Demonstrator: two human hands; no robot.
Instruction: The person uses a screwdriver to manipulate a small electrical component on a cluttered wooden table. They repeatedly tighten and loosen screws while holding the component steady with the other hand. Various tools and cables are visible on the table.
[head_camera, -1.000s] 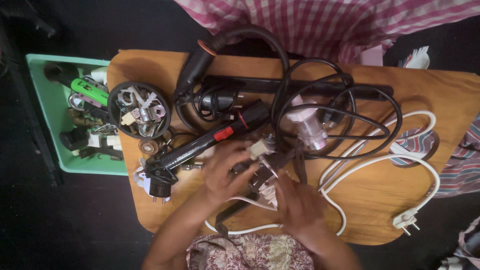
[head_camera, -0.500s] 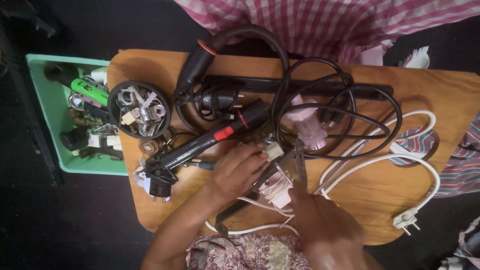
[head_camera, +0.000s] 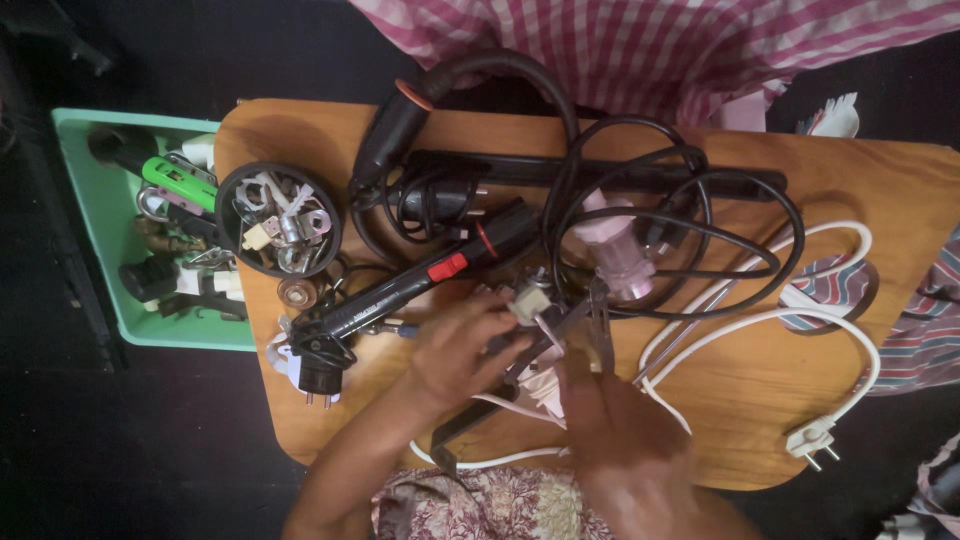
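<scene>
Near the bench's (head_camera: 800, 400) front edge, the left hand (head_camera: 455, 350) pinches a small white socket part (head_camera: 528, 303) just beyond its fingertips, while the blurred right hand (head_camera: 620, 440) grips the pliers (head_camera: 590, 325), whose long axis points away toward the part.

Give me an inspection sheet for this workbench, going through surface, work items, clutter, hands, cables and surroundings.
Surface: wooden table, crowded.
Job's things: small white part at the left hand's fingertips; dark metal tool beside it.
Clutter: round black bowl of metal bits; black tool with red switch; pink appliance.
Hands: left hand touching the white part; right hand blurred, grip unclear.
Cables: black cord looped; white cord ending in a white plug; black plug.
Surroundings: green tray of tools at the table's edge; checked pink cloth at the far side.
</scene>
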